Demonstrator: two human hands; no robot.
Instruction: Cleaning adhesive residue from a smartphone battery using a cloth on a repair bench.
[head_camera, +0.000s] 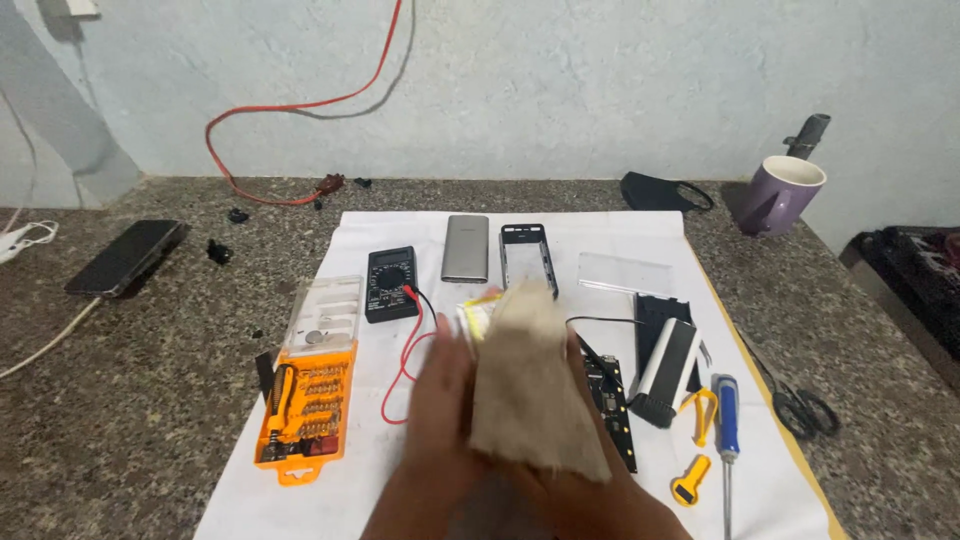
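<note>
A speckled granite counter (120, 400) against a pale blue-grey wall, w/ a white sheet (380, 480) spread over its middle as a work mat. Centre front, the person's left hand (440, 420) and right hand (590, 490) come together around a beige cloth (530, 390); both grip it, fingers curled under the fabric. The cloth stands as a rough wedge, long axis running from the person toward the wall, narrow end pointing away, above a small white-and-yellow flat part (477, 318) that peeks out at its top left. Around it on the sheet: black multimeter (391, 283) w/ red lead, orange screwdriver-bit case (305, 415) lid open, silver metal shell (466, 248), black frame (527, 256), circuit board (612, 400), blue-handled screwdriver (727, 420). Off the sheet: phone (125, 257) at left, scissors (795, 395) and purple mug (785, 192) at right
</note>
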